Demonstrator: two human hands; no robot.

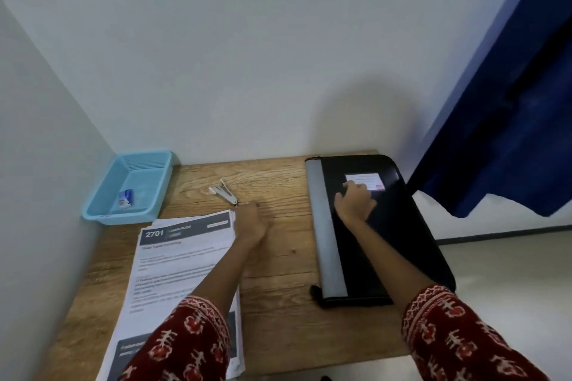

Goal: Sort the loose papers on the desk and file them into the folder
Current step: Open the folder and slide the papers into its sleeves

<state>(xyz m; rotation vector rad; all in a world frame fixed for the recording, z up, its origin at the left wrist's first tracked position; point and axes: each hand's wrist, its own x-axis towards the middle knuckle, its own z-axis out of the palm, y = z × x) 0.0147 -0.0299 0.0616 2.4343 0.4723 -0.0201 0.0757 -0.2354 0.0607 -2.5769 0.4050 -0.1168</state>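
— Where was the folder?
— Closed, right of the paper stack, long axis running away from the person, grey spine facing the stack. The right hand rested on its cover, fingers spread.
— And the left hand?
— On the desk just right of the stack's far corner — blurred, fingers unclear

Two bare forearms, both hands bare: left hand, right hand. No rings, watch or bracelets visible. Left sleeve and right sleeve match: dark red fabric, printed with cream branching motifs and brighter red blotches, loose cut. Each cuff carries a cream-and-red patterned border band. Sleeves end around mid-forearm.
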